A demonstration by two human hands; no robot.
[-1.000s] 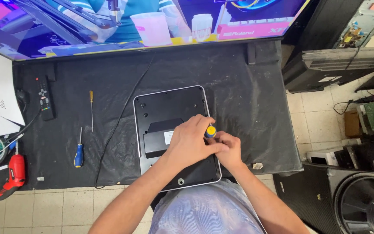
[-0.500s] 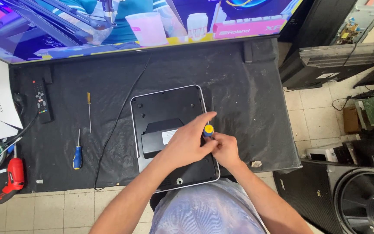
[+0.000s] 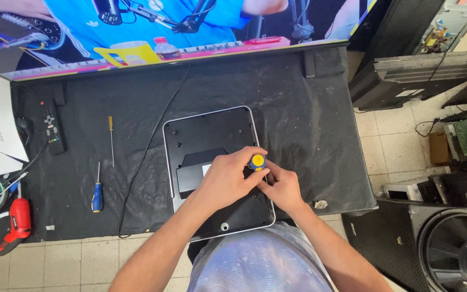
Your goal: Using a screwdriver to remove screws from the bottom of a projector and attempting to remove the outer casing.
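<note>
The screwdriver (image 3: pixel 257 161), seen end-on so that only the round yellow-and-blue top of its handle shows, stands upright over the right half of the black back panel (image 3: pixel 206 138) of a flat device with a pale rim, which lies near the front edge of the table (image 3: pixel 309 119), a bench covered with a black mat. The left hand (image 3: pixel 228 181) is wrapped around the handle from the left, fingers curled and gripping it just under the cap. The right hand (image 3: pixel 282 189) sits close beside it on the right, its fingertips pinched together low against the tool or the panel below; what they hold, if anything, cannot be made out. Both forearms come in from the front edge. Toward the left side of the mat lie a second screwdriver with a blue and yellow handle (image 3: pixel 97 194) and, just behind it, a thin screwdriver with a yellow handle (image 3: pixel 111 138). A black remote control (image 3: pixel 51 127) lies near the back left corner. A black cable (image 3: pixel 147 157) runs from the back edge down to the front. A red power tool (image 3: pixel 14 224) sits at the front left corner. A large lit screen (image 3: pixel 179 32) stands along the back edge.
</note>
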